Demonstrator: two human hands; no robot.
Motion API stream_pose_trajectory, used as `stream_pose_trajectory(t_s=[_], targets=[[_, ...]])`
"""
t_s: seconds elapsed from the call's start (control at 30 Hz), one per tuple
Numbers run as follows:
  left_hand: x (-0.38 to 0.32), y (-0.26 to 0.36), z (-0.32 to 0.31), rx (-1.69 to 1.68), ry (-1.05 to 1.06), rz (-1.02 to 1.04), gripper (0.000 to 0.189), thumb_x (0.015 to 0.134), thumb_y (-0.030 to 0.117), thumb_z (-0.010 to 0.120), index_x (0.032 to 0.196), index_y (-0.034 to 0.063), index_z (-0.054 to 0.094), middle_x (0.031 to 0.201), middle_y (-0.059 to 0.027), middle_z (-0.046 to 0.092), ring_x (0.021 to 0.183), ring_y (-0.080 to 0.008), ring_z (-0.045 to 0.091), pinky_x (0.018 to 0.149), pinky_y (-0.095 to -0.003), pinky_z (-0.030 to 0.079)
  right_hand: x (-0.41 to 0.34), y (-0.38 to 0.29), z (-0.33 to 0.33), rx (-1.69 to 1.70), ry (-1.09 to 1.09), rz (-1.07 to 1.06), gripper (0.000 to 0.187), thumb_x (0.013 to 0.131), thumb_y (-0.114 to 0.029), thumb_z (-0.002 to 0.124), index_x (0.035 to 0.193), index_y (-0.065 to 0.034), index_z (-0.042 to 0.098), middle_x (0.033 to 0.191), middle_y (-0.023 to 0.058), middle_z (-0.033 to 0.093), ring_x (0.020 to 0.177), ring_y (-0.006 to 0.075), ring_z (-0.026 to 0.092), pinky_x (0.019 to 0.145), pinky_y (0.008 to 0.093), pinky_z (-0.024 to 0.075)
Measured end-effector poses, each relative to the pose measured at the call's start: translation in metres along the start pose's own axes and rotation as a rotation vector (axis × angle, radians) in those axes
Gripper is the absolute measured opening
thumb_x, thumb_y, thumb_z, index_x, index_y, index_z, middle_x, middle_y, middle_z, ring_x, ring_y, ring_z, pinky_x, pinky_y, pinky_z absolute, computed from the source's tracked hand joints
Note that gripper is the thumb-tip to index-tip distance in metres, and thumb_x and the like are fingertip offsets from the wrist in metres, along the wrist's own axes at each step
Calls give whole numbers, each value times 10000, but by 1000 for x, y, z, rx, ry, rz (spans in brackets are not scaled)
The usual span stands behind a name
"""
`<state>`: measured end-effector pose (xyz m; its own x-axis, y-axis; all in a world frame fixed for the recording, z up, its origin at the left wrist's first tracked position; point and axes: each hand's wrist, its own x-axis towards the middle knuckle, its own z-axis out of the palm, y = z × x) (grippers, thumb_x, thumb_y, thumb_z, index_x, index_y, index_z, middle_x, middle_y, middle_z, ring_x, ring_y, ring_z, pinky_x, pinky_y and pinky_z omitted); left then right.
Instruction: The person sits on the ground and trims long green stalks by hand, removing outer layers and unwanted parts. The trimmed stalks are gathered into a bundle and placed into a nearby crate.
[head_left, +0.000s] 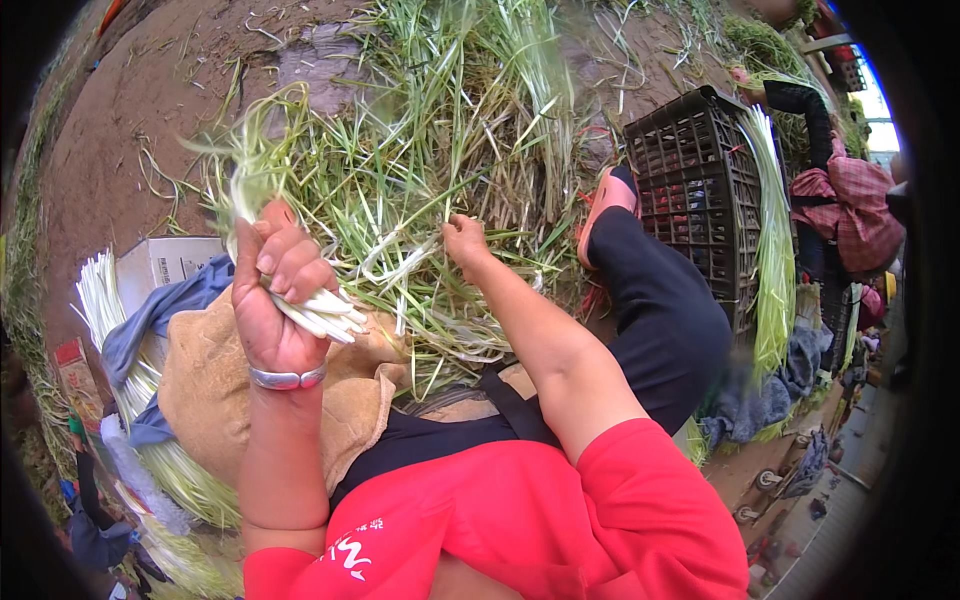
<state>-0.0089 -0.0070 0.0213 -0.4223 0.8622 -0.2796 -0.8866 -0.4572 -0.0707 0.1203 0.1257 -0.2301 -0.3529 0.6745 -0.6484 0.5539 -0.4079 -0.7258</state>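
My left hand (281, 277) grips a bunch of white-stemmed leafy stalks (319, 311), possibly blanched garlic chives. Their cut-looking white ends point towards me, and the pale green leaves curl away beyond my fist. A silver bangle (287, 377) circles that wrist. At the near side of a loose heap of green and straw-coloured stalks (450, 135), the fingertips of my right hand (466, 241) are pinched together. A thin stalk appears to run up from them. Beneath my left forearm, a tan cloth (202, 375) covers my left leg.
A black plastic crate (694, 202) stands beyond my right foot in its pink clog (611, 201), with long pale stalks (772, 247) along it. Left, more white stalks (109, 300) lie under blue cloth (176, 300) beside a cardboard box (176, 259). Other people (847, 210) sit at right.
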Motion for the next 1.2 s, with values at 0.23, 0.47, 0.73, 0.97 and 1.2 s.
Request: stream_pose_trajectory(t_s=[0.23, 0.47, 0.73, 0.97, 1.2], targets=[[-4, 5, 5, -34, -102, -51, 280, 888, 252, 364, 875, 14, 511, 526, 23, 306, 432, -79, 277, 400, -216, 262, -63, -39, 20, 143, -427, -314, 174, 790, -98, 530, 950, -30, 545, 771, 9, 555, 670, 70, 482, 594, 214, 401], [-9, 16, -2, 64, -148, -38, 281, 874, 272, 406, 813, 33, 540, 514, 35, 300, 420, -69, 248, 397, -207, 234, -136, -104, -17, 307, -533, -347, 113, 785, -102, 539, 880, -41, 533, 752, -15, 540, 652, 61, 467, 584, 208, 394], [-16, 4, -13, 462, 148, 6, 194, 782, 261, 578, 763, 113, 454, 528, 51, 362, 372, -41, 293, 330, -171, 243, -200, -123, -25, 327, -566, -594, 412, 766, -43, 534, 1164, -45, 429, 711, -30, 475, 638, 36, 434, 585, 189, 394], [-28, -4, -23, 1012, 234, -28, 267, 738, 175, 633, 953, 44, 546, 781, -18, 559, 421, -15, 378, 352, -145, 297, -207, -102, -17, -242, -239, -782, 467, 710, -69, 541, 1167, -88, 448, 669, 31, 488, 557, 103, 457, 537, 237, 411], [-30, -1, -37, 1230, 183, -40, 272, 696, 143, 673, 913, 40, 546, 702, -3, 551, 489, -48, 438, 404, -176, 343, -218, -87, -20, -579, -134, -949, 404, 676, -125, 525, 1080, -135, 508, 771, 100, 539, 667, 264, 543, 595, 342, 442]])
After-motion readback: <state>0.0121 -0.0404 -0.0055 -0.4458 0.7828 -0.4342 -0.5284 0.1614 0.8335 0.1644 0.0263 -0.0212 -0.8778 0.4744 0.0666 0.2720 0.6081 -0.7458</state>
